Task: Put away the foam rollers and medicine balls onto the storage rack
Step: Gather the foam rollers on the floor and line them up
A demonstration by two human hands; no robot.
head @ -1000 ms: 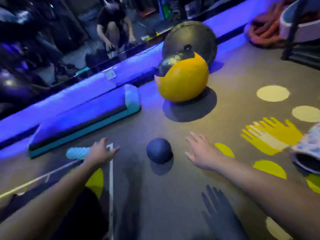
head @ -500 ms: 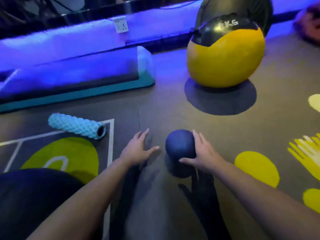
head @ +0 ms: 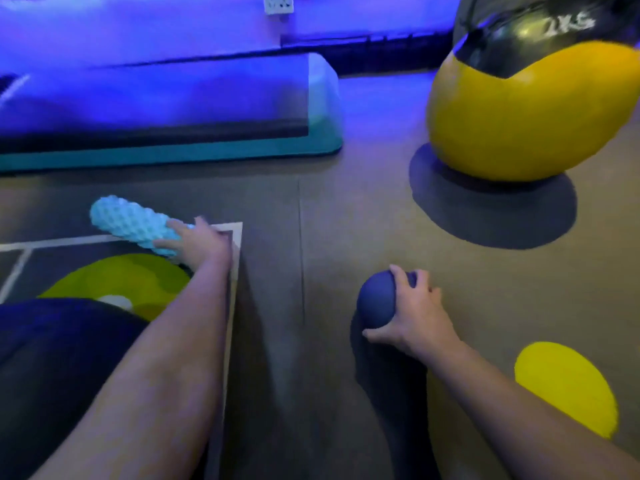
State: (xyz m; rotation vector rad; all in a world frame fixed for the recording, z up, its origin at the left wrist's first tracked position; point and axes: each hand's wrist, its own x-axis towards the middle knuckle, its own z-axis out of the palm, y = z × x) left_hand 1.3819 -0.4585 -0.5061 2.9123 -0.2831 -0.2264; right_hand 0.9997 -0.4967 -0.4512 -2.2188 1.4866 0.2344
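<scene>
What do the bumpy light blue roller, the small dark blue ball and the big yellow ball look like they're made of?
The roller looks like moulded foam, matte, going by its knobbly grid surface. The small blue ball seems to be rubber or soft vinyl: smooth, matte, no shine. The big yellow and black ball is likely vinyl or synthetic leather, slightly glossy, with highlights on its black panel.

Bumpy, matt, glossy
My roller (head: 133, 225) is knobbly foam. My blue ball (head: 377, 303) looks matt and smooth, the big ball (head: 519, 116) glossy, the floor (head: 346, 220) dull, rubbery matting.
</scene>
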